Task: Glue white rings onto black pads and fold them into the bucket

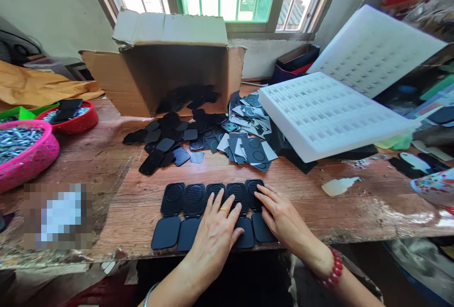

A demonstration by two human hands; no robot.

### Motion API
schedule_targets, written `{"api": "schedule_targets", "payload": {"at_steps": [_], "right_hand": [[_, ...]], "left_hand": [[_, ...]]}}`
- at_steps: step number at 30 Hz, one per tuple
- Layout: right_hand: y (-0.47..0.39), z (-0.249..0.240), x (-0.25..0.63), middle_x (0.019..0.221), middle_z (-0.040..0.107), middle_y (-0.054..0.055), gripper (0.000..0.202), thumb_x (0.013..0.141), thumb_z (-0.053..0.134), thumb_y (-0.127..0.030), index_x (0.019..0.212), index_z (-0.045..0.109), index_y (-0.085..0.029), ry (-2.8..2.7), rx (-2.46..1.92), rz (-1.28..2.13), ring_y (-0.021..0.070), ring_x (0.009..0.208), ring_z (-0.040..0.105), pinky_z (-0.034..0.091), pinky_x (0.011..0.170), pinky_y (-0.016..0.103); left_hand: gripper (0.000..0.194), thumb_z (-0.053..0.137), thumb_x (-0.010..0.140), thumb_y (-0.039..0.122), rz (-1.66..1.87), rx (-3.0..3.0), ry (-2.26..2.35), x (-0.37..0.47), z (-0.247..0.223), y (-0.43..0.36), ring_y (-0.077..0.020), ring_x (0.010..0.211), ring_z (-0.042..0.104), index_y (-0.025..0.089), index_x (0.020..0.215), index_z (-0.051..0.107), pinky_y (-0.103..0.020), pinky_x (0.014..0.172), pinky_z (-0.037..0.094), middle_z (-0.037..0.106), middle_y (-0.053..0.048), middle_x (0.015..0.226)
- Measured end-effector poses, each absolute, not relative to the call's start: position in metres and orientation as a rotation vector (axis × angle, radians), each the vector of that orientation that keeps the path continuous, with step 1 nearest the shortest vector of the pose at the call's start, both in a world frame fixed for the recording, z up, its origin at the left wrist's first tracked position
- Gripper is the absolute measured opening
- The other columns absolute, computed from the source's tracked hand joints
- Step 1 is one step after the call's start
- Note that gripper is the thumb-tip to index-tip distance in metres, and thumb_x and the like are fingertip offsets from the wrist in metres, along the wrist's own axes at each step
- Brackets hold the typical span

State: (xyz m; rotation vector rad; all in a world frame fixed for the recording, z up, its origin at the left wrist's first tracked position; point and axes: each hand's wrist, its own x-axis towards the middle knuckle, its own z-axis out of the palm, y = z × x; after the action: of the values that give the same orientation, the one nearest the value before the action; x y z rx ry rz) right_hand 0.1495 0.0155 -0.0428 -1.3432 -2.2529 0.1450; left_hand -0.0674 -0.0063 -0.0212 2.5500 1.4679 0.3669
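Observation:
Several flat black hinged cases [173, 198] lie opened out in a row along the near edge of the table. Their upper halves are round-ridged; the lower halves are smooth square flaps [165, 232]. Across the middle of the row rests my left hand [216, 226], palm down with fingers spread, covering parts of the cases below it. My right hand [283, 217] is at the right end, its fingers slightly bent and apart. Its fingertips touch the side of the rightmost case [254, 193], and its palm side is hidden.
Behind the row lie loose black pieces [165, 144] and a heap of grey and white cards [253, 148]. A cardboard box [142, 80] lies on its side. White foam trays [319, 113], a small bottle [338, 186], a pink basket [39, 155] and a red basket [83, 118] stand around.

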Motion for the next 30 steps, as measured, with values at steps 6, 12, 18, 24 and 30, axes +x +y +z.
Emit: {"api": "schedule_targets", "payload": {"at_steps": [6, 12, 18, 24, 30], "right_hand": [[-0.005, -0.031, 0.178, 0.088, 0.063, 0.006, 0.003, 0.09, 0.059, -0.019, 0.093, 0.06, -0.021, -1.699, -1.352, -0.102, 0.0217, 0.09, 0.061, 0.052, 0.082, 0.038], [0.0, -0.042, 0.26, 0.107, 0.059, 0.014, 0.048, 0.072, 0.072, -0.045, 0.107, 0.053, -0.017, -1.015, -1.755, -0.155, 0.0296, 0.101, 0.055, 0.043, 0.091, 0.05], [0.022, -0.049, 0.285, 0.095, 0.068, 0.012, 0.045, 0.068, 0.069, -0.048, 0.099, 0.057, -0.019, -0.99, -1.694, 0.214, 0.0265, 0.086, 0.066, 0.053, 0.081, 0.046], [0.014, -0.019, 0.237, 0.096, 0.072, 0.007, 0.036, 0.076, 0.069, -0.041, 0.106, 0.063, -0.021, -1.153, -1.522, 0.664, 0.0216, 0.08, 0.07, 0.057, 0.076, 0.035], [0.029, -0.011, 0.206, 0.089, 0.074, 0.006, 0.039, 0.066, 0.077, -0.043, 0.096, 0.071, -0.018, -1.21, -1.522, 0.949, 0.0211, 0.08, 0.067, 0.055, 0.073, 0.032]], "left_hand": [[0.046, 0.071, 0.084, 0.025, 0.448, 2.666, 1.446, -0.055, -0.02, 0.0, -0.0377, 0.137, 0.042, 0.015, 0.128, 0.061, -0.06, 0.109, 0.041, 0.058, -0.013, 0.139], [0.051, 0.069, 0.086, 0.037, 0.426, 2.642, 1.326, -0.034, -0.016, 0.003, -0.0378, 0.139, 0.038, 0.021, 0.133, 0.059, -0.061, 0.111, 0.038, 0.055, -0.01, 0.143], [0.055, 0.068, 0.085, 0.046, 0.298, 2.605, 1.352, -0.026, -0.016, 0.0, -0.0404, 0.14, 0.036, 0.022, 0.133, 0.059, -0.065, 0.113, 0.031, 0.054, -0.011, 0.143], [0.056, 0.067, 0.085, 0.05, 0.301, 2.581, 1.367, -0.025, -0.013, -0.001, -0.0394, 0.143, 0.031, 0.024, 0.134, 0.058, -0.066, 0.115, 0.025, 0.053, -0.01, 0.144], [0.055, 0.069, 0.084, 0.048, 0.337, 2.552, 1.358, -0.026, -0.01, 0.0, -0.0389, 0.141, 0.035, 0.023, 0.132, 0.058, -0.067, 0.113, 0.027, 0.056, -0.011, 0.142]]}}
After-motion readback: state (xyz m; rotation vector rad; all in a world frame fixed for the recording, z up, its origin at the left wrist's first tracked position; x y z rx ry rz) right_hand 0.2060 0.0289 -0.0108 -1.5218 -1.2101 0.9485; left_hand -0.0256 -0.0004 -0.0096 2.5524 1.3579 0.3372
